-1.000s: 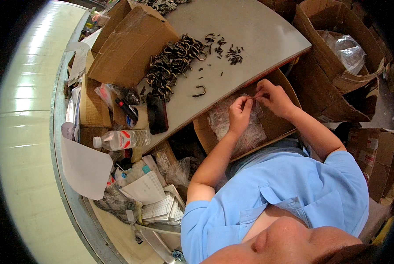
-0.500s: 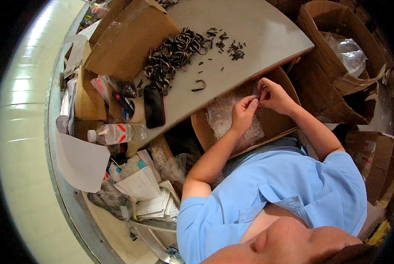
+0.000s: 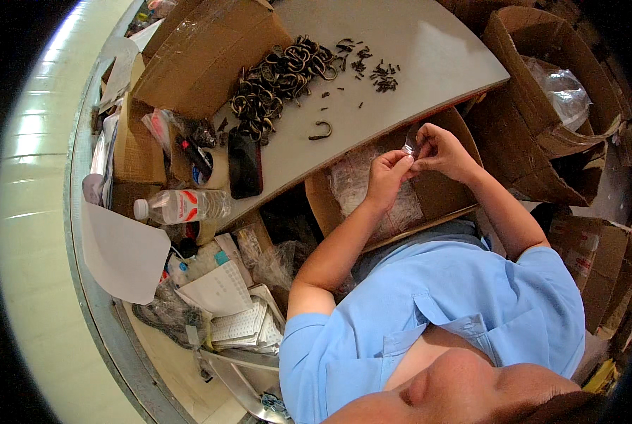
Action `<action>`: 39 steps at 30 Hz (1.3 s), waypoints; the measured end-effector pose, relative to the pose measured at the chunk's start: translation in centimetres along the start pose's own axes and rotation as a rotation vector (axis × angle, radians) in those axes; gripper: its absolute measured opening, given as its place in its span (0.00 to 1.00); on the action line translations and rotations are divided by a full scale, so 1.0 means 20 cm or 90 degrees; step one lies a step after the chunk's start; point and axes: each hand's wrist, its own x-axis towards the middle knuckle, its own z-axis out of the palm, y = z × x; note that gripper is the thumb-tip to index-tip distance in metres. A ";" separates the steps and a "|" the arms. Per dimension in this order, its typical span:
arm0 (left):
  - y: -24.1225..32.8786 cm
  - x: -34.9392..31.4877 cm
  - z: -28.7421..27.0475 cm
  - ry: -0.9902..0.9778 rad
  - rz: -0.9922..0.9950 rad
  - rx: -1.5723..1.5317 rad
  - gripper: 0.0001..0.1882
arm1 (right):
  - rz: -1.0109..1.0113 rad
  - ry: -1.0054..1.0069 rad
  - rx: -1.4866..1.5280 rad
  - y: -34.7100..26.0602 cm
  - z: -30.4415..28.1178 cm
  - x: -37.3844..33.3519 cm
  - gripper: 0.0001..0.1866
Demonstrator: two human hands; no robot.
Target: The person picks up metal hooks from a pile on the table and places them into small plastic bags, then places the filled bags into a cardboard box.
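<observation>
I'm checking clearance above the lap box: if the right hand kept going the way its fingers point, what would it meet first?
The right hand points toward the small clear plastic bag pinched between both hands, so that comes first. Beyond it, probably the grey tabletop's edge, though depth is unclear.

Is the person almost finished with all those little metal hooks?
Not nearly. Done: unclear; a box under the hands holds clear bags. In hand: the left hand and right hand pinch a small clear bag. Left: a big hook pile, one loose hook and small dark bits on the table.
</observation>
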 end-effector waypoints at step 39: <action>0.03 0.03 -0.07 0.083 -0.058 0.187 0.27 | -0.208 -0.193 -0.347 -0.11 0.01 -0.05 0.11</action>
